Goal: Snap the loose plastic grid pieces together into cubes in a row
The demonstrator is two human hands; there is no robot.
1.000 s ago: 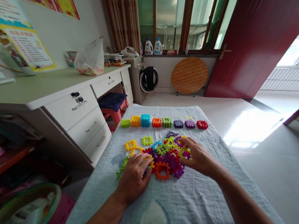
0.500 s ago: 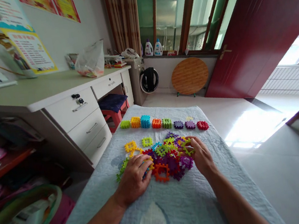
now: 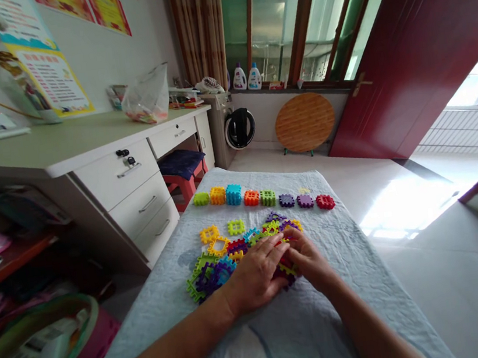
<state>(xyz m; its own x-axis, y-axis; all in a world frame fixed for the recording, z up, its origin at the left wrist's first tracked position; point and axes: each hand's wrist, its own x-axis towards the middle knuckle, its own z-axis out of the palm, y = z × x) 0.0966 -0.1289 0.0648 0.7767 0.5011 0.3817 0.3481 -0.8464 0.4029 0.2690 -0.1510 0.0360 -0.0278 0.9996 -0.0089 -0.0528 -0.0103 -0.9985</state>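
A heap of colourful plastic interlocking squares with notched edges lies on the cloth-covered table (image 3: 243, 343). My left hand (image 3: 255, 273) reaches across the heap, fingers stretched out and thumb apart, its fingertips meeting the right hand's. My right hand (image 3: 308, 255) bends in from the right with fingers and thumb drawn together; what lies between them is hidden. Left of the hands are blue pieces (image 3: 225, 269), dark purple pieces (image 3: 208, 278) and green pieces (image 3: 194, 287). Yellow frames (image 3: 218, 246) and a lime frame (image 3: 236, 227) lie behind.
Along the table's far side runs a row of stacked squares, including a turquoise stack (image 3: 233, 194) and a red stack (image 3: 325, 201). A desk with drawers (image 3: 121, 186), a red stool (image 3: 183, 177) and a basket (image 3: 83, 334) stand on the left.
My left hand has moved right, off the blue and purple pieces, to meet my right hand. My right hand has come slightly left and nearer; the yellow-green frame it held is now hidden.
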